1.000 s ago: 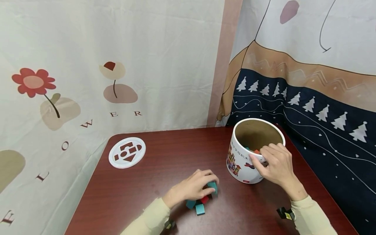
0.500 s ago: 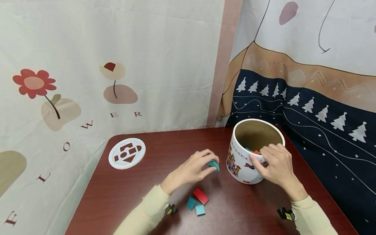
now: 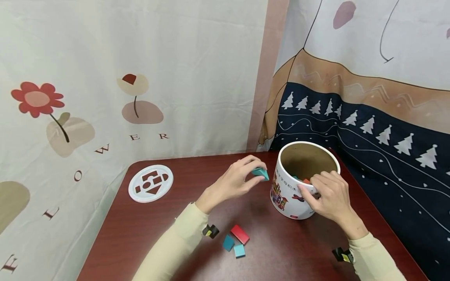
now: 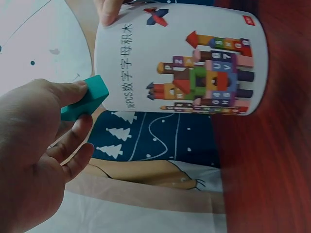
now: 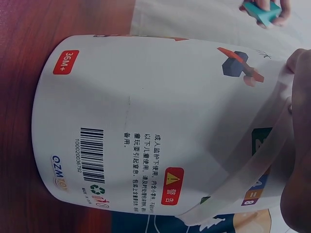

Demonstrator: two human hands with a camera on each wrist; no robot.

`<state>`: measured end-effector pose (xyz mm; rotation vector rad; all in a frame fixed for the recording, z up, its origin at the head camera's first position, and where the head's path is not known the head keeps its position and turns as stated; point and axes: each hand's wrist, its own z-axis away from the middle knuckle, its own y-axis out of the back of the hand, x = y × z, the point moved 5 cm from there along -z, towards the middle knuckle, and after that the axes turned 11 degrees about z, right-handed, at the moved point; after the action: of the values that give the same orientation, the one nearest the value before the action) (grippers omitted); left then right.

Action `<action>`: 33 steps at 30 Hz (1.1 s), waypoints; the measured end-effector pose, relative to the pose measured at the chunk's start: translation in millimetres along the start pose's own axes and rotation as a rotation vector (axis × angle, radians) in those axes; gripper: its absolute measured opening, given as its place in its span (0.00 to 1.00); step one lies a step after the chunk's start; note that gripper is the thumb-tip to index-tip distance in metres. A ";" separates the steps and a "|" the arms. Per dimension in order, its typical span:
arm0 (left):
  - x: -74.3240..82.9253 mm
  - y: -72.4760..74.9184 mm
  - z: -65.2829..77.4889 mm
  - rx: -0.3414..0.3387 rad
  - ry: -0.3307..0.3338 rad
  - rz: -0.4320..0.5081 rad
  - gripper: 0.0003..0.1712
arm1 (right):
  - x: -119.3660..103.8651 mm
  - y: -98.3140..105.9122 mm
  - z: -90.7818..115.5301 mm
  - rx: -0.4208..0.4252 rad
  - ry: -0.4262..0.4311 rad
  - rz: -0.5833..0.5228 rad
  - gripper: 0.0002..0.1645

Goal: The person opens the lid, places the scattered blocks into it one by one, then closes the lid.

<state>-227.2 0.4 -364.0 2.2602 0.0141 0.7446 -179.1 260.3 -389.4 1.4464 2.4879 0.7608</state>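
Note:
My left hand pinches a teal block between thumb and fingers, in the air just left of the bucket's rim. The left wrist view shows that teal block from close by. A white printed bucket stands upright on the table, with a few blocks visible inside. My right hand grips the bucket's near rim, thumb outside; its fingers reach over the edge and their tips are hidden. In the right wrist view the bucket's side fills most of the picture.
A red block, a dark teal block and a light blue block lie close together on the brown table. A white oval lid with shaped holes lies at the back left. Printed curtains hang behind.
My left hand has lifted the teal block off the table beside the other blocks and carried it up and away towards the bucket's rim. The right hand keeps its hold on the rim.

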 end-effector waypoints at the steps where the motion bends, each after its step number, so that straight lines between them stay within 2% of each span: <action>1: 0.3 0.8 -4.0 0.007 -0.004 0.008 0.16 | -0.8 0.6 -1.0 0.003 0.003 -0.001 0.29; 6: 2.9 2.0 -26.1 0.047 -0.024 0.052 0.16 | -4.3 4.5 -6.2 0.017 0.016 -0.005 0.28; 11: 7.0 -2.2 -49.1 0.053 -0.041 0.087 0.17 | -5.6 6.2 -8.3 0.023 0.027 -0.002 0.29; 16: 11.7 -10.6 -69.5 0.019 -0.057 0.118 0.17 | -7.5 7.4 -10.0 0.050 0.046 -0.008 0.29; 19: 14.1 -16.5 -80.5 -0.010 -0.044 0.120 0.17 | -7.5 7.0 -10.0 0.055 0.051 -0.010 0.29; 24: 18.4 -26.8 -96.8 -0.060 -0.029 0.083 0.17 | -5.8 4.4 -8.1 0.038 0.047 -0.003 0.30; 33: 17.9 -49.6 -114.4 -0.145 0.000 0.043 0.16 | -7.9 7.0 -9.3 0.053 0.052 -0.002 0.29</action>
<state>-261.2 115.0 -324.1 2.1287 -0.0860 0.7440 -173.2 253.2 -378.8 1.4591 2.5663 0.7469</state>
